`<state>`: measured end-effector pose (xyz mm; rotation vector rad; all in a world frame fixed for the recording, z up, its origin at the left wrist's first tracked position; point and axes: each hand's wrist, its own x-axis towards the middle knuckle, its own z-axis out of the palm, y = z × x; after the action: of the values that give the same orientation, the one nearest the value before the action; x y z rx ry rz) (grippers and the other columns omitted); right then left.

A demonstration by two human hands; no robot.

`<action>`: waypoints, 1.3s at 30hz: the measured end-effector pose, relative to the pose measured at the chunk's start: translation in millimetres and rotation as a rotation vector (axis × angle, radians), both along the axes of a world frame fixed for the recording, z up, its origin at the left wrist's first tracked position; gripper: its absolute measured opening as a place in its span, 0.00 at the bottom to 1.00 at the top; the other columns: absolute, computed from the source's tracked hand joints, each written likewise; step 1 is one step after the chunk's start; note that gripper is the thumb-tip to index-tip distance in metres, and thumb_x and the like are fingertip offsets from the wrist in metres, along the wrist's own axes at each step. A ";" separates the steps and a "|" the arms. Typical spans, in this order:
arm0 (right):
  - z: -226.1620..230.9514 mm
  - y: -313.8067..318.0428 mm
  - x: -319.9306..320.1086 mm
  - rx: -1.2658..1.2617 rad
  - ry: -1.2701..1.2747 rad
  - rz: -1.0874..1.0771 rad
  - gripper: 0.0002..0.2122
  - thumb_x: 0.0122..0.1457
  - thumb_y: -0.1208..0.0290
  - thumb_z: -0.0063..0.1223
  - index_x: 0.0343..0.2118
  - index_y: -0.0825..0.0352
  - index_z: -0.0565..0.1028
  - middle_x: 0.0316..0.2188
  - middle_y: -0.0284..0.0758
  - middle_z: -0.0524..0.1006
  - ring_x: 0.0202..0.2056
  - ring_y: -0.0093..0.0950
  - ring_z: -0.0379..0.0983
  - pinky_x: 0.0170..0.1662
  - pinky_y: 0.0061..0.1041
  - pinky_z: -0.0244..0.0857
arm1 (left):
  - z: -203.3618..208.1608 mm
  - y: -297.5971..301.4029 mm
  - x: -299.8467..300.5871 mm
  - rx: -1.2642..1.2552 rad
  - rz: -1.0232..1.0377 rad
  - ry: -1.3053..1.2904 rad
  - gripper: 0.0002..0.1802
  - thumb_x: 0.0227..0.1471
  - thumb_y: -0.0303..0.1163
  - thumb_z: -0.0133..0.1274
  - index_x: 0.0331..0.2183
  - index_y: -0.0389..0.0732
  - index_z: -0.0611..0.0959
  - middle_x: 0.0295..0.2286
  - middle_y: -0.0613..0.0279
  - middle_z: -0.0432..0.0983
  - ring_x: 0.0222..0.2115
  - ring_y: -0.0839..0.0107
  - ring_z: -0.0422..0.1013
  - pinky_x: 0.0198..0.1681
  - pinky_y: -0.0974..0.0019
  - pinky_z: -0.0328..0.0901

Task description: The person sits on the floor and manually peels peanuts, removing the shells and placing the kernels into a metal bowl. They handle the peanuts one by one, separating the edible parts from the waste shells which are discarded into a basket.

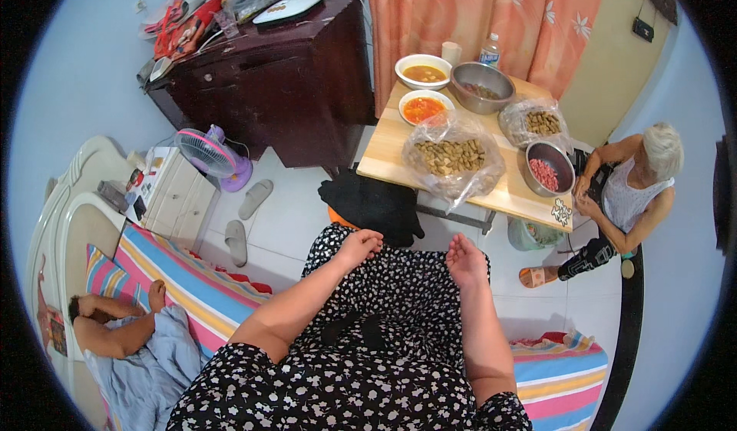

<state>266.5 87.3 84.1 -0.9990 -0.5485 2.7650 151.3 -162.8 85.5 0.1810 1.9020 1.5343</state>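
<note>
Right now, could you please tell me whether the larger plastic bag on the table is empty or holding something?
Holding something: many brown pieces show in the clear bag.

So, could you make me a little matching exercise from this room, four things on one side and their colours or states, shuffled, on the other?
Things:
1. front plastic bag
2. smaller metal bowl
3. fan
4. person's right hand

Colours and states:
A. pink and purple
B. raised, holding nothing
C. see-through, with brown pieces inside
D. silvery, with reddish-pink pieces inside

Right pairs: 1-C, 2-D, 3-A, 4-B
</note>
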 end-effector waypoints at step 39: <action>-97.1 6.4 -39.7 0.313 -0.256 -0.003 0.12 0.52 0.73 0.43 0.41 0.66 0.67 0.40 0.35 0.67 0.42 0.27 0.62 0.50 0.23 0.55 | -55.3 53.3 -43.8 -0.196 -0.198 0.400 0.14 0.51 0.30 0.44 0.40 0.36 0.74 0.35 0.57 0.72 0.33 0.69 0.70 0.37 0.68 0.64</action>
<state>226.8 93.8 -13.0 -1.2746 -0.9782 2.4551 107.4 -109.5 30.2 0.6078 2.2512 1.2360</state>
